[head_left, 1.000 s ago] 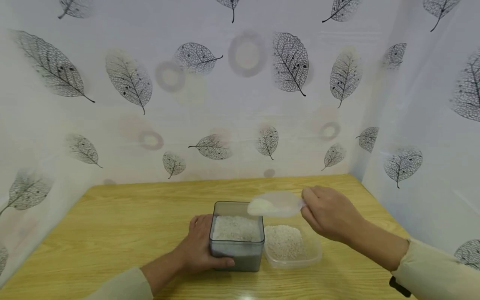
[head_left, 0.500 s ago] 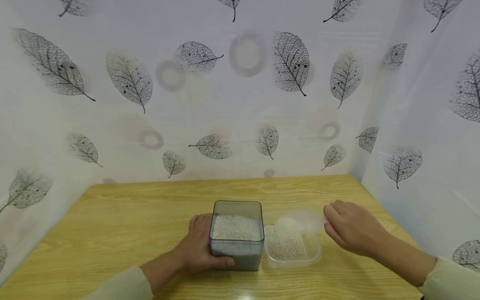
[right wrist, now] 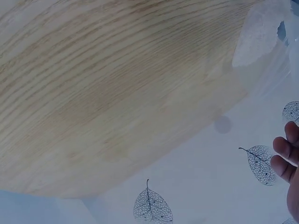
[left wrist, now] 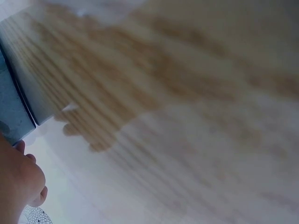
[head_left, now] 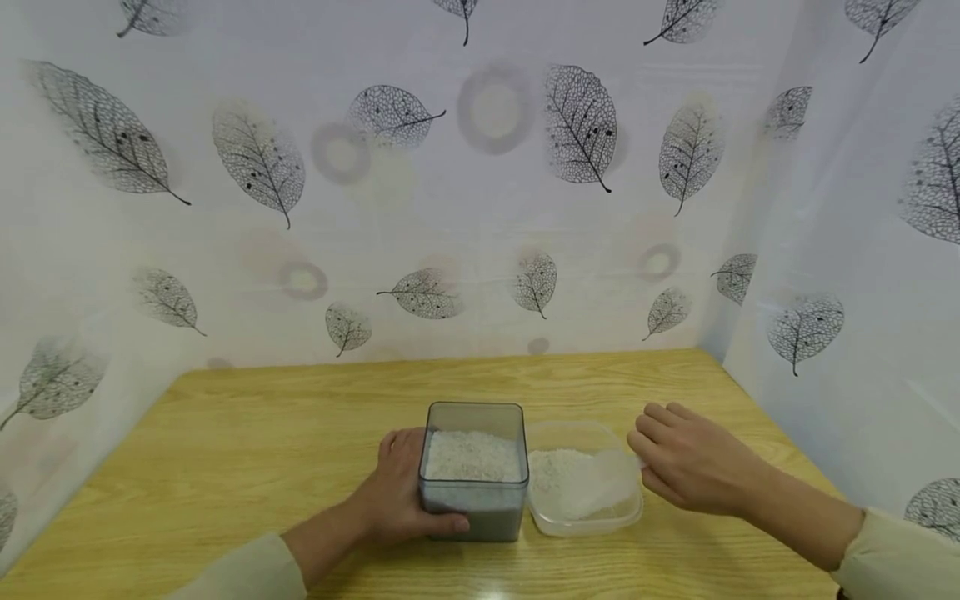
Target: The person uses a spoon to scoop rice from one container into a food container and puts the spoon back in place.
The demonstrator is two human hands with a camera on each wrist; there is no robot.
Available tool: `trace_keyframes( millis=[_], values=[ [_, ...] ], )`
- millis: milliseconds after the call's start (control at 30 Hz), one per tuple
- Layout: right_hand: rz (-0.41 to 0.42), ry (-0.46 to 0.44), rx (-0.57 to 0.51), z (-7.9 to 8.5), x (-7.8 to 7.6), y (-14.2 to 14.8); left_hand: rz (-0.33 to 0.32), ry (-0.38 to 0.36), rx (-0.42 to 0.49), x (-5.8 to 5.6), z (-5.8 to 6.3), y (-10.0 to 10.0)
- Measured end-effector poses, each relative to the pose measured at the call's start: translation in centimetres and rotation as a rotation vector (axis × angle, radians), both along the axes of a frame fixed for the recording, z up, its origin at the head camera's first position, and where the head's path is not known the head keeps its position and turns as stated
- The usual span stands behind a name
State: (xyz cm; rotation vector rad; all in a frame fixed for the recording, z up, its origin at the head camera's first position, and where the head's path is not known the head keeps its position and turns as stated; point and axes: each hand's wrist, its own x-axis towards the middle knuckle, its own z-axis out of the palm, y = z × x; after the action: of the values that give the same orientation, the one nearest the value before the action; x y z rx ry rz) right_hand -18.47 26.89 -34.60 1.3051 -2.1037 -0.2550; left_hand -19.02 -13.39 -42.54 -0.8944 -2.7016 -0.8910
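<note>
My left hand grips the left side of a square, see-through grey container, its thumb across the front wall. White rice fills much of that container. Right beside it sits a low clear plastic tub with more rice heaped toward its left side. In my right hand is the handle of a translucent scoop, whose bowl slants down into the tub, over the rice. The left wrist view shows the grey container at its left edge; curled fingers show in the right wrist view.
Both vessels stand on a wood-grain table near its front middle. A white sheet printed with leaves walls the table in at the back and on both sides.
The scoop has moved from above the grey container's right rim rightward and down into the tub, tilting bowl-down. My right hand moved right and lower; the left hand and container stayed put.
</note>
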Motion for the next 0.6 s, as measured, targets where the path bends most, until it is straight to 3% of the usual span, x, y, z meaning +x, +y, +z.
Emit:
trace_keyframes(
  millis=[267,600],
  values=[
    [0.020,0.131,0.123,2.5,-0.3,-0.3,0.002,-0.007,-0.006,-0.1,0.0,0.1],
    [-0.026,0.136,-0.121,7.8,-1.5,-1.7,0.005,0.019,-0.016,0.0,0.0,0.0]
  ],
)
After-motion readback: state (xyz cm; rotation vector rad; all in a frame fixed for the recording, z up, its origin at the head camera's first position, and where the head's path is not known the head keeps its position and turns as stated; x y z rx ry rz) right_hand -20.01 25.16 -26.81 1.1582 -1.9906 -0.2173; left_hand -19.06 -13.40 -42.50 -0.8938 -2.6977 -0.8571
